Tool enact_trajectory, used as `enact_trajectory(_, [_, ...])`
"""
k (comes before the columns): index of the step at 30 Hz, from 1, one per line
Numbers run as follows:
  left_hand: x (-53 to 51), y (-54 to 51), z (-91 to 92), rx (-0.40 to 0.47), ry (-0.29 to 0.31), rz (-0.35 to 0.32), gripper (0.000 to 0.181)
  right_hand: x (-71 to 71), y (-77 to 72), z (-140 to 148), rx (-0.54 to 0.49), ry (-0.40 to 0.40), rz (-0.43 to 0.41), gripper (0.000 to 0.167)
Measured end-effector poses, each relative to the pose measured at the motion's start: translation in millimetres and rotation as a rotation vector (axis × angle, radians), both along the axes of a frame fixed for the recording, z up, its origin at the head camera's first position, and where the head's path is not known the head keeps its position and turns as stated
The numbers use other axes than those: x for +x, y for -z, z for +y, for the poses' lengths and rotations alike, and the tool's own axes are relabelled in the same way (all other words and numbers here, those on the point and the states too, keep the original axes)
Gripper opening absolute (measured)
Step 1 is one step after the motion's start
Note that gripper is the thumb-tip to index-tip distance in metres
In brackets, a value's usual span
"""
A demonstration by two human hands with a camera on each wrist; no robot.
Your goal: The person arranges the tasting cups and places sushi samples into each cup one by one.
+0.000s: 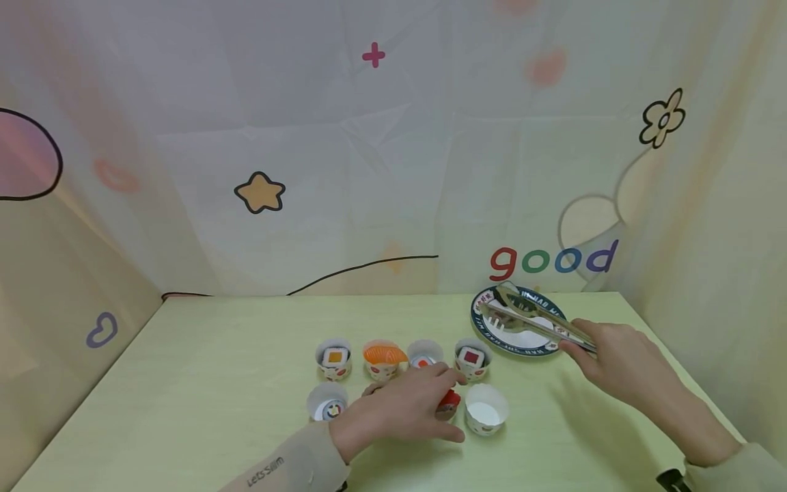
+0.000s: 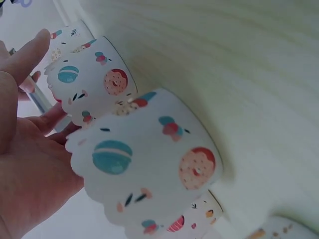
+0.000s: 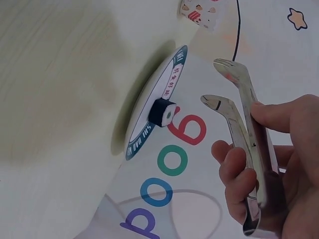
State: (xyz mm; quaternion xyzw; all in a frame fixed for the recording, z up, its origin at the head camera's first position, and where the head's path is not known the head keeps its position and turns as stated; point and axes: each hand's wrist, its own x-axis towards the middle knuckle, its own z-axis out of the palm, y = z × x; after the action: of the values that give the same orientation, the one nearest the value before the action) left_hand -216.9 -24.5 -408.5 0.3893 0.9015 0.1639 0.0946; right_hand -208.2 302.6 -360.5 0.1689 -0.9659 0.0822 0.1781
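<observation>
My right hand point(image 1: 627, 362) grips metal tongs point(image 1: 547, 324) above a blue-rimmed plate point(image 1: 484, 333). Apart from the plate, the tongs' tips point(image 3: 219, 102) have nothing between them in the right wrist view. On that plate sits a dark-wrapped sushi roll point(image 3: 160, 113). My left hand point(image 1: 406, 406) reaches over the front row of paper cups, fingers spread, and partly covers a cup with a red-topped sushi piece point(image 1: 450, 402). Its palm and thumb point(image 2: 35, 57) show beside a donut-printed cup point(image 2: 149, 159) in the left wrist view; whether it touches one is unclear.
The back row has cups with orange-centred sushi point(image 1: 335, 357), salmon sushi point(image 1: 384, 352), a red-centred piece point(image 1: 423, 361) and dark-red-centred sushi point(image 1: 472, 357). In front stand a cup with a round roll point(image 1: 332, 410) and a white cup point(image 1: 486, 413). A printed curtain point(image 1: 369, 171) encloses the table.
</observation>
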Motion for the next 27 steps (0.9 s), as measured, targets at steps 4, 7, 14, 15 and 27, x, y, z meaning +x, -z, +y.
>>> enact_trajectory(4, [0.0, -1.0, 3.1, 0.010, 0.008, 0.014, 0.077, -3.8, -0.2, 0.3, -0.011, 0.002, -0.005, 0.019])
enact_trajectory(7, [-0.3, -1.7, 4.9, 0.013, 0.004, 0.001, 0.077, -6.3, -0.4, 0.3, -0.015, 0.005, -0.011, 0.018])
enact_trajectory(14, [-0.8, 0.1, 9.8, 0.003, 0.002, -0.023, 0.078, -11.1, 5.0, 3.4, -0.041, 0.025, -0.039, 0.018])
enact_trajectory(15, [-0.9, 0.4, 10.4, 0.002, 0.002, -0.025, 0.078, -12.1, 6.1, 3.9, -0.045, 0.030, -0.044, 0.018])
enact_trajectory(27, [0.2, -0.2, 15.9, -0.018, -0.003, -0.043, 0.084, -29.9, 16.6, 14.3, -0.073, 0.071, -0.121, 0.021])
